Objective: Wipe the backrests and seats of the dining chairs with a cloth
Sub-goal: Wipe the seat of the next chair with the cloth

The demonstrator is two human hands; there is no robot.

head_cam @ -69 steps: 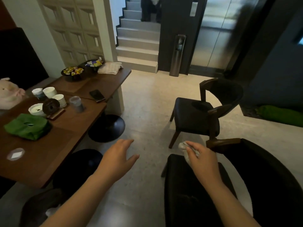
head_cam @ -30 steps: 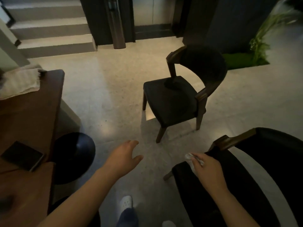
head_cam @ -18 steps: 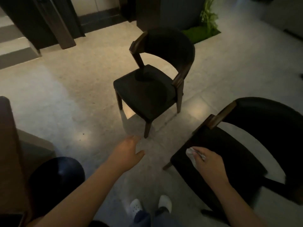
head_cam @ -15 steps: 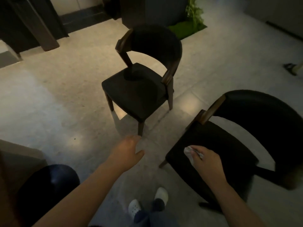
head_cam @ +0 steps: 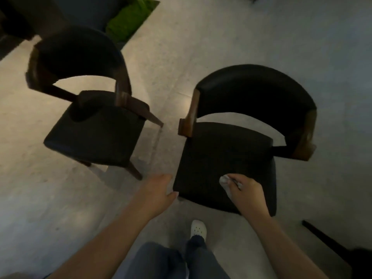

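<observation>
Black padded dining chair (head_cam: 231,137) with a curved backrest (head_cam: 253,89) and brown wooden arm ends is sitting right in front of the person. The right hand (head_cam: 246,193) is pinching a small pale crumpled cloth (head_cam: 224,181) over the front part of its seat (head_cam: 223,158) (can't tell if the cloth is actually pressing down). The left hand (head_cam: 159,191) is hanging loose, fingers relaxed, gripping nothing, just beside the seat's front left corner. A second matching black chair (head_cam: 94,135) is standing near on the left, angled away, with pale speckled stone floor (head_cam: 201,47) showing between them. A white perforated clog (head_cam: 198,228) and dark blue trousers (head_cam: 161,260) are showing below, and a bright green mossy patch (head_cam: 130,17) is sitting behind the left chair.
</observation>
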